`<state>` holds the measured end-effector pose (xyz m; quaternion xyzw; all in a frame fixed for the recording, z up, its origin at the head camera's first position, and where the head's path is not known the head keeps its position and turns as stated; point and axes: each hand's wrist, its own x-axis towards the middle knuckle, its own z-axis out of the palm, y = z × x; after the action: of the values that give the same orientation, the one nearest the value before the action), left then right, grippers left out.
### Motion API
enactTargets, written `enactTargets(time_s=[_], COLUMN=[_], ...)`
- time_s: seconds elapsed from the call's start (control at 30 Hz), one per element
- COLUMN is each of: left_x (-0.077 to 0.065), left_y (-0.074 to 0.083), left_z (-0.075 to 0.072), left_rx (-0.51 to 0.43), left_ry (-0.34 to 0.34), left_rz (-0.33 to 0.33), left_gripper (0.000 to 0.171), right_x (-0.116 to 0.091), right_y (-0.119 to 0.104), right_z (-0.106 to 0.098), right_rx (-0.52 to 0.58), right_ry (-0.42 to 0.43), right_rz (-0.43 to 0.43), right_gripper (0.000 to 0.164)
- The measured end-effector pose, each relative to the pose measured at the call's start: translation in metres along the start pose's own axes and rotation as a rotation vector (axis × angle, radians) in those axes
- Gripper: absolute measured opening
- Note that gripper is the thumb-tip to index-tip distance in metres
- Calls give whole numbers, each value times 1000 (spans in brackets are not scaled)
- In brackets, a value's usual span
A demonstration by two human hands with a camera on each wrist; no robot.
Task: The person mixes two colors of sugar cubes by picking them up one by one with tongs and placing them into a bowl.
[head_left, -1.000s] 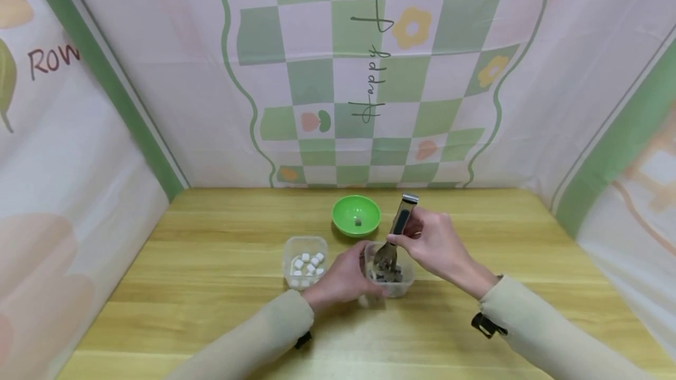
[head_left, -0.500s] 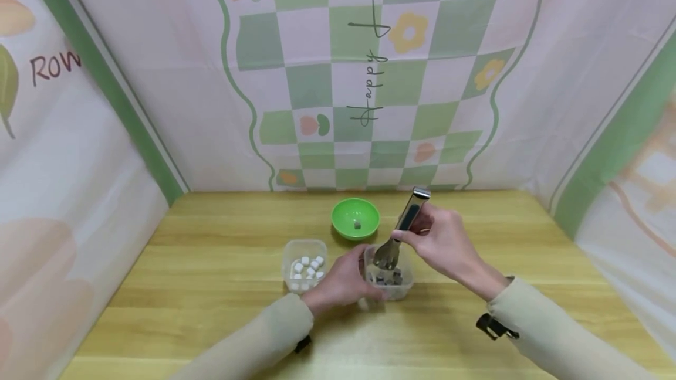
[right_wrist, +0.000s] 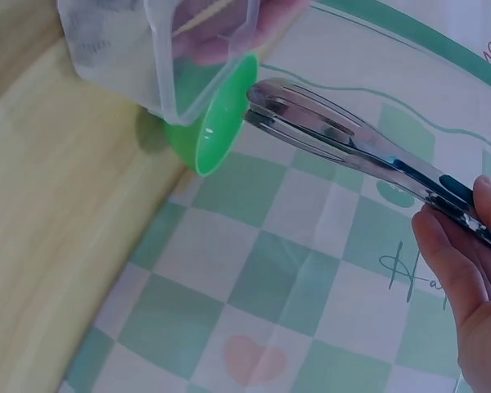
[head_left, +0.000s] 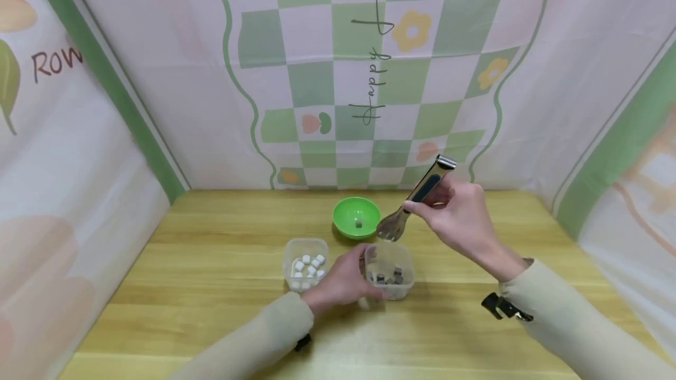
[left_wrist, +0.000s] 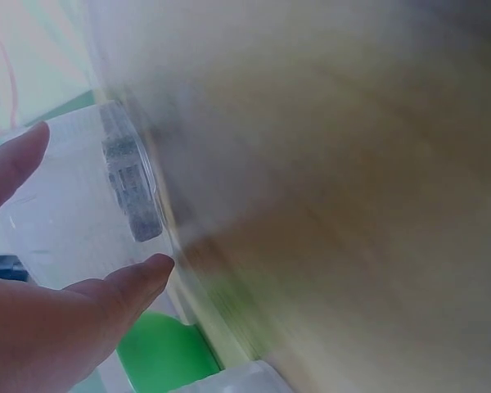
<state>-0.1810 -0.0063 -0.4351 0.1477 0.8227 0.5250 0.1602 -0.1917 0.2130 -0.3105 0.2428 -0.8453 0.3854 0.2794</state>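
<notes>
My right hand (head_left: 462, 219) grips metal tongs (head_left: 422, 189) with dark handle inserts. Their heads hang above the far rim of a clear plastic container (head_left: 404, 292), beside the green bowl. In the right wrist view the tongs' (right_wrist: 335, 135) two arms lie close together; whether a cube is between the heads I cannot tell. With thumb and fingers round its left side, my left hand (head_left: 345, 277) holds the container, which has several dark grey cubes (head_left: 391, 278) at the bottom. The green bowl (head_left: 343, 228) stands behind, with one grey cube (head_left: 358, 223) inside.
A second clear container (head_left: 289, 254) with several white cubes (head_left: 311, 271) stands left of my left hand. All of it is on a wooden table (head_left: 211, 251). A patterned cloth (head_left: 311, 81) hangs behind the table, and more cloth lines both sides.
My right hand has lifted the tongs out of the container of dark cubes, up and away, their heads now near the green bowl's right side. The left hand stays on the container.
</notes>
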Motion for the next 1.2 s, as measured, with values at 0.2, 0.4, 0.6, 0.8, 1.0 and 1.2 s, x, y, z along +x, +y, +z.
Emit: enactTargets(time_s=[0.2,0.4,0.6,0.8,1.0,1.2], left_x=[0,0,2,2,3,2], left_y=[-1,-3,-3,-1,-2,-1], left_z=[-1,-1,-2,-5,-6,-5], left_rx=[1,15,5,-7,-13,-9], left_ry=[-4,-3,-14,-19,-13,-16], left_rz=[23,25,27,38,31,22], left_gripper=[96,97,95,93,93,93], right_x=[14,22,31,38,41,41], right_y=[3,7,11,12,16,20], right_z=[7,23,35,43,53,59], right_rx=[-17,13,56,52,71,74], right_ry=[4,-7,-5,-18,-43,-42], right_rz=[22,68,93,117,155,175], right_gripper=[27,23,18,18,18,19])
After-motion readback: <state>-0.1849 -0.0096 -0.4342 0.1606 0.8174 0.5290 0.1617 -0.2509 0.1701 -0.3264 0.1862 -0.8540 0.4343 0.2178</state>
